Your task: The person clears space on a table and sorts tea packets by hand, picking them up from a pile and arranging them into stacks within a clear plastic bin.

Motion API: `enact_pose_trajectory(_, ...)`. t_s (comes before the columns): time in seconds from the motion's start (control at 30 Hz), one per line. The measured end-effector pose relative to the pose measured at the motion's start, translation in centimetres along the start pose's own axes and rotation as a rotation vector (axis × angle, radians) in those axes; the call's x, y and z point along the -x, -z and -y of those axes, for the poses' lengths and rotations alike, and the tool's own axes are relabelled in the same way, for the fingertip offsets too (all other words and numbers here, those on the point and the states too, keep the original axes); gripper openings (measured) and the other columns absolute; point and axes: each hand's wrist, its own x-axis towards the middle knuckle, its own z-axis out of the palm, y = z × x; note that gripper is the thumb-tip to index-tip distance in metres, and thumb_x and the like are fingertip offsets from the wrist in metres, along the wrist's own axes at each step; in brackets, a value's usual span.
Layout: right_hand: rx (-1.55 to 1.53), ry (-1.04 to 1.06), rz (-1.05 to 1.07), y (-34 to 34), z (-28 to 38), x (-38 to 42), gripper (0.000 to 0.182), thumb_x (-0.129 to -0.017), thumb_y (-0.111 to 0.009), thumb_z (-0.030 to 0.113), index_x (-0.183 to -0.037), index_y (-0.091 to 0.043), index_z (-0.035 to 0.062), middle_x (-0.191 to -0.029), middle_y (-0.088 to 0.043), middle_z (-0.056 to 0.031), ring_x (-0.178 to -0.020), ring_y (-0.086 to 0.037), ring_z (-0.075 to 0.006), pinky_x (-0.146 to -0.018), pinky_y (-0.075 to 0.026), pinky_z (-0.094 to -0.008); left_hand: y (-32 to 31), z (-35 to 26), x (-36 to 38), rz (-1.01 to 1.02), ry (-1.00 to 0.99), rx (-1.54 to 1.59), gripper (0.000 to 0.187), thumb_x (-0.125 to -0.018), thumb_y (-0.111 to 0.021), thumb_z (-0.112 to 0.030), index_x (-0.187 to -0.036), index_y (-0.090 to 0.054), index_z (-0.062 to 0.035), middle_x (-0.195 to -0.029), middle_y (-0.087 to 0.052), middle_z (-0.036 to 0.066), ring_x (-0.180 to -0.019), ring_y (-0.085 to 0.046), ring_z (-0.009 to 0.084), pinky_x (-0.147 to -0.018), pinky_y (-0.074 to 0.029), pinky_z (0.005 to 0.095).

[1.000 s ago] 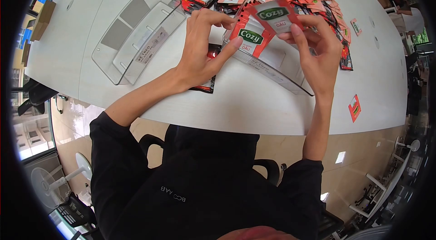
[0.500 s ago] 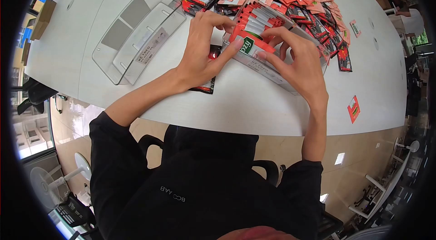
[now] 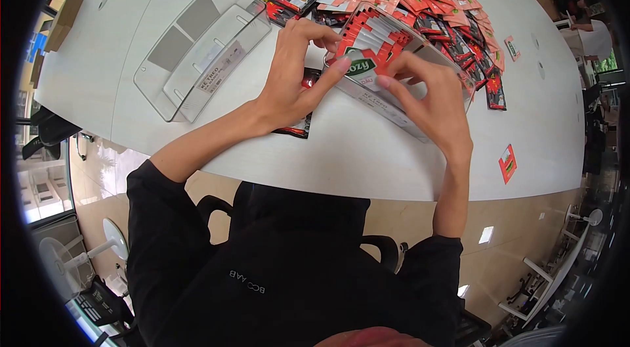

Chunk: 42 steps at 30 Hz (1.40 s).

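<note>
A clear plastic bin [image 3: 384, 109] stands at a slant before me, with a row of red-and-white packets [image 3: 374, 30] upright inside. Frontmost is a red packet [image 3: 359, 66] with a green label. My right hand [image 3: 433, 94] pinches this packet's right side between thumb and fingers; its other fingers are curled and partly hidden. My left hand [image 3: 295, 74] is closed around the bin's left end, its thumb against the left edge of the front packet. Under my left hand lies a black-and-red packet [image 3: 298, 128], mostly covered.
A second clear bin [image 3: 187, 101] stands to the left, bearing a paper label. Behind the bins spreads a pile of red and black packets [image 3: 453, 15]. One loose red packet [image 3: 508, 164] lies near the table's right edge. A person [image 3: 594, 35] is at the far right.
The front packet has tipped back and turned, so its green label now shows fully. My right hand's fingers have drawn to its right side. My left hand has stayed in place.
</note>
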Motion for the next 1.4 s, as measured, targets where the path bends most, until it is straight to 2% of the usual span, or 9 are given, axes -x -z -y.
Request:
enact_pose_trajectory(0.1, 0.273, 0.11, 0.024, 0.8, 1.1, -0.1, 0.019, -0.078, -0.081, 0.013, -0.089, -0.066, 0.007, -0.087, -0.074, -0.0049, -0.076, -0.07, -0.0239, -0.074, -0.051, -0.0395, 0.0, -0.1, 0.1, 0.002, 0.016, 0.004, 0.034, -0.089, -0.072, -0.009, -0.116, -0.053, -0.0039, -0.1, -0.059, 0.009, -0.09, -0.054, 0.02, -0.082, -0.04, 0.035)
enact_pose_trajectory(0.43, 0.158, 0.003, 0.026, 1.1, 0.1, 0.5, 0.023, -0.077, -0.083, 0.019, -0.095, -0.074, 0.0056, -0.08, -0.071, -0.0089, -0.07, -0.066, -0.0231, -0.067, -0.048, -0.0393, 0.0, -0.1, 0.2, -0.042, -0.002, 0.022, 0.033, -0.089, -0.071, -0.007, -0.116, -0.053, -0.0032, -0.098, -0.058, 0.009, -0.09, -0.054, 0.0188, -0.084, -0.041, 0.0339)
enact_pose_trajectory(0.77, -0.104, -0.076, -0.038, -0.6, 0.2, 0.1, 0.023, -0.08, -0.084, 0.019, -0.089, -0.076, -0.0007, -0.066, -0.07, -0.0105, -0.057, -0.064, -0.0155, -0.056, -0.048, -0.0269, 4.2, -5.2, -1.8, -0.083, -0.28, -0.016, 0.043, -0.074, -0.079, 0.002, -0.11, -0.059, -0.0049, -0.091, -0.065, 0.006, -0.082, -0.055, 0.0225, -0.08, -0.04, 0.0371)
enact_pose_trajectory(0.87, -0.127, -0.107, -0.038, -0.2, -0.2, 0.0, 0.02, -0.08, -0.083, 0.017, -0.09, -0.076, 0.0014, -0.066, -0.071, -0.0068, -0.056, -0.063, -0.0107, -0.054, -0.047, -0.0248, 4.8, -11.1, -1.4, 0.159, -0.084, 0.592, 0.023, -0.096, -0.061, -0.025, -0.099, -0.069, -0.0036, -0.092, -0.066, 0.008, -0.083, -0.055, 0.0218, -0.073, -0.044, 0.0347)
enact_pose_trajectory(0.93, -0.114, -0.114, -0.031, 0.2, -0.3, -0.1, 0.018, -0.082, -0.082, 0.018, -0.091, -0.076, 0.0025, -0.065, -0.071, -0.006, -0.055, -0.063, -0.0103, -0.053, -0.046, -0.0253, 4.1, -14.0, -0.5, 0.283, 0.055, 1.035, 0.057, -0.107, -0.042, -0.048, -0.089, -0.076, -0.0069, -0.089, -0.069, 0.006, -0.088, -0.058, 0.0203, -0.071, -0.05, 0.0291)
enact_pose_trajectory(0.97, -0.065, -0.092, -0.073, 0.6, -0.3, -0.2, 0.02, -0.084, -0.08, 0.021, -0.089, -0.076, 0.0019, -0.062, -0.069, -0.0075, -0.052, -0.061, -0.0112, -0.052, -0.044, -0.0244, 3.8, -15.2, -0.4, 0.322, 0.072, 1.179, 0.054, -0.105, -0.044, -0.051, -0.094, -0.072, -0.0061, -0.096, -0.066, 0.009, -0.092, -0.058, 0.0224, -0.075, -0.051, 0.0325)
enact_pose_trajectory(1.1, 0.017, -0.048, -0.38, 2.1, -1.1, -0.2, 0.027, -0.092, -0.075, 0.029, -0.085, -0.075, 0.0026, -0.056, -0.064, -0.0046, -0.047, -0.055, -0.0085, -0.048, -0.036, -0.0224, -0.5, -19.2, 1.0, 0.009, 0.018, 1.643, 0.057, -0.105, -0.043, -0.048, -0.099, -0.072, 0.0002, -0.096, -0.073, 0.017, -0.074, -0.07, 0.0257, -0.055, -0.054, 0.0314)
enact_pose_trajectory(1.17, -0.121, -0.078, -0.507, 4.0, -2.0, -0.6, 0.029, -0.095, -0.072, 0.03, -0.084, -0.075, 0.0031, -0.055, -0.06, -0.0016, -0.048, -0.052, -0.0062, -0.048, -0.035, -0.0228, 0.6, -18.7, 1.8, 0.168, 0.021, 1.686, 0.069, -0.107, -0.03, -0.046, -0.125, -0.062, 0.0121, -0.124, -0.061, 0.029, -0.105, -0.059, 0.035, -0.098, -0.039, 0.0437)
enact_pose_trajectory(1.4, -0.093, -0.07, -0.732, 7.0, -8.0, -1.2, 0.033, -0.102, -0.064, 0.03, -0.088, -0.074, 0.0019, -0.055, -0.054, 0.0039, -0.049, -0.044, -0.0015, -0.047, -0.029, -0.0217, -1.2, -20.4, 2.0, 0.052, -0.023, 1.795, 0.069, -0.105, -0.027, -0.045, -0.128, -0.059, 0.0115, -0.125, -0.06, 0.031, -0.11, -0.057, 0.034, -0.097, -0.037, 0.0431)
